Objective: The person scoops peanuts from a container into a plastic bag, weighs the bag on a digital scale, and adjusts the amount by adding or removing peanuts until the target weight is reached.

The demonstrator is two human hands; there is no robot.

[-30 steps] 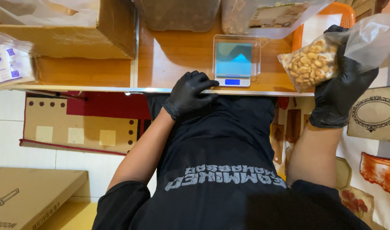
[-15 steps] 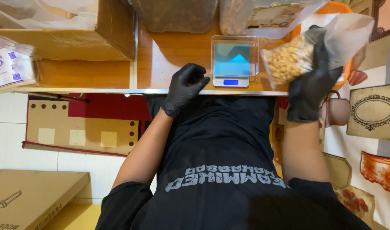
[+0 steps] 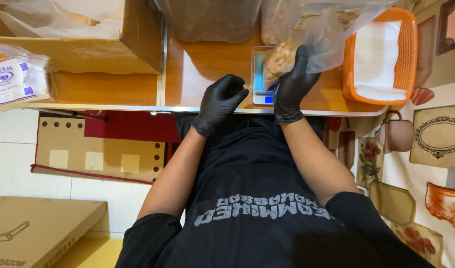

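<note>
Head view: my right hand [image 3: 292, 87] grips the clear plastic bag of nuts [image 3: 307, 44] above the small digital scale [image 3: 260, 74]; I'd lower it centred. My left hand [image 3: 220, 101] rests loosely curled, empty, on the wooden counter [image 3: 207, 64].

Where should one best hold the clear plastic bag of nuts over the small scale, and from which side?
Grip the clear plastic bag of nuts just above the bulging nut mass, as the black-gloved right hand does, coming from the near side. The nuts sag to the bottom and the empty top is floppy.
</note>
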